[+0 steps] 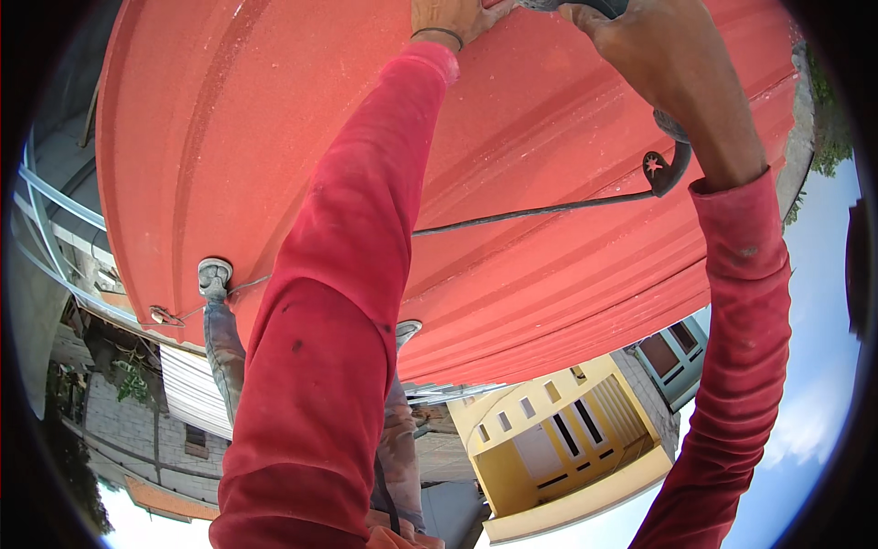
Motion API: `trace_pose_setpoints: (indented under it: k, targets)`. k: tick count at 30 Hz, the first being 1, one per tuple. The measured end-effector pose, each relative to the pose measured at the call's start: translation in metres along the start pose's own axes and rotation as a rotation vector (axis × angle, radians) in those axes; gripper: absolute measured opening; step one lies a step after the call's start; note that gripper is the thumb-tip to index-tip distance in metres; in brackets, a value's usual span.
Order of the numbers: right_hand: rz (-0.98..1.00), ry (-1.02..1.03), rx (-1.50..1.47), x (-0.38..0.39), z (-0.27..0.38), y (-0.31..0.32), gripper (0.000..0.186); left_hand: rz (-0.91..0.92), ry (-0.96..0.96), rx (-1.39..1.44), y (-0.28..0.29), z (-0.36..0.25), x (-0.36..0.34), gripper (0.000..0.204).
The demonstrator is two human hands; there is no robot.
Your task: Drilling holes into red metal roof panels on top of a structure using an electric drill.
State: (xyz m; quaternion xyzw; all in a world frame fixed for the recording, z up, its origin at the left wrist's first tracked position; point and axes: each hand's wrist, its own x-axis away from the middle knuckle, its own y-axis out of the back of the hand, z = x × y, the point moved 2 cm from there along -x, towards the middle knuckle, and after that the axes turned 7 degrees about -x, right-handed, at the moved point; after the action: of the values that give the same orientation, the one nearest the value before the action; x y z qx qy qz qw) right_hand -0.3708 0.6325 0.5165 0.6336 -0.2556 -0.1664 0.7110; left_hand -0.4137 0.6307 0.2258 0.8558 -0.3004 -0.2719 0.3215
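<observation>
My right hand (645, 46) is closed round a dark corded power tool (599, 7) at the top edge. Most of the tool is cut off, so its exact kind does not show. The end of its handle comes out below my wrist, and a dark cord (540, 212) runs from there leftward across the red ribbed metal roof sheet (512, 119), passing behind my left forearm. Close to the tool's front, my left hand (450, 16) has its thumb pointing toward it; its other fingers lie beyond the frame. A dark curved piece with a star-shaped cutout (653, 166) hangs on the cord.
My shoes (215, 273) stand on the lower part of the roof. A thin wire and a small object (163, 317) lie near its left edge. Pale blue metal rails (64, 197) are at the left. Past the roof edge are a yellow house (558, 430), a block wall and sky.
</observation>
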Motion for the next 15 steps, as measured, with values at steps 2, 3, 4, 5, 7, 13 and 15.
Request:
trace_pose_setpoints:
  k: [2, 3, 4, 5, 7, 13, 15]
  targets:
    - [0.010, 0.088, -0.072, 0.006, -0.001, 0.000, 0.042, 0.012, -0.031, -0.036, -0.001, 0.006, 0.001, 0.079]
    - [0.006, 0.085, -0.080, 0.007, 0.000, -0.001, 0.042, 0.022, -0.055, -0.059, -0.003, 0.007, 0.001, 0.079]
    - [-0.008, 0.058, -0.101, 0.006, 0.003, -0.002, 0.040, 0.021, -0.061, -0.063, -0.005, 0.009, 0.001, 0.079]
    - [-0.022, 0.031, -0.121, 0.005, 0.004, -0.001, 0.038, 0.023, -0.041, -0.076, -0.008, 0.011, 0.001, 0.078]
    - [-0.024, 0.028, -0.113, -0.005, -0.016, -0.014, 0.035, 0.020, -0.022, -0.081, -0.010, 0.008, 0.000, 0.078]
    - [-0.044, 0.171, -0.127, 0.011, -0.028, -0.019, 0.031, 0.112, -0.099, -0.282, -0.041, 0.014, 0.003, 0.069]
    - [0.003, 0.109, -0.134, 0.021, -0.009, -0.015, 0.033, -0.049, -0.150, -0.235, -0.061, 0.033, 0.005, 0.065]
